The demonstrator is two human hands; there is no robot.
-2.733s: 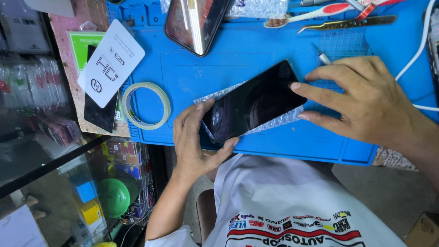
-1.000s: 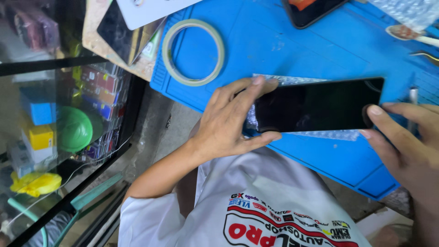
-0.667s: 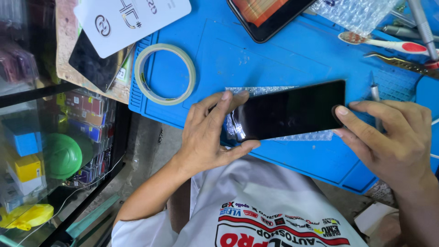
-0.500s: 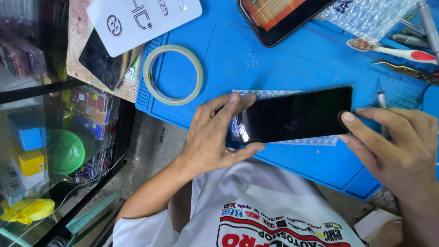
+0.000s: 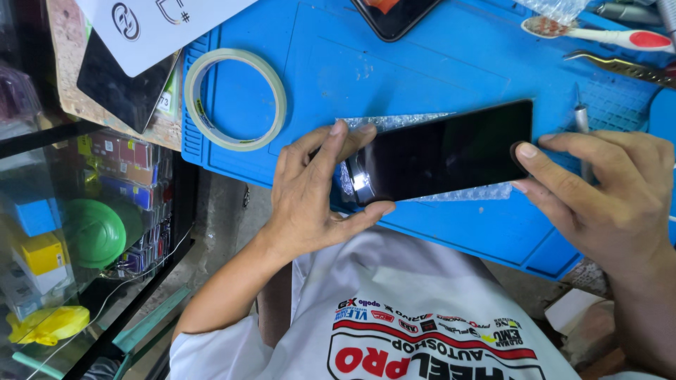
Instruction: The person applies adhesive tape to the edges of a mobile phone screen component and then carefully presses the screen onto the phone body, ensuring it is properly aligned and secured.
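A black smartphone [image 5: 443, 151] with a dark screen lies lengthwise just above a sheet of bubble wrap [image 5: 394, 121] on the blue work mat [image 5: 394, 70]. My left hand [image 5: 310, 190] grips its left end, thumb under the near edge and fingers over the far edge. My right hand [image 5: 598, 197] holds the right end, with a fingertip pressed against the short edge. A bright reflection shows on the glass near my left thumb.
A roll of clear tape [image 5: 191, 98] lies on the mat's left part. Another phone [image 5: 394, 14], a toothbrush [image 5: 598, 32] and tweezers [image 5: 620, 67] sit at the far edge. A white card [image 5: 162, 21] covers a dark panel [image 5: 120, 91]. A glass cabinet [image 5: 98, 232] stands at left.
The phone went from tilted to nearly level between my hands. My right hand shifted from the phone's far side to its right end. The view moved closer and leftward.
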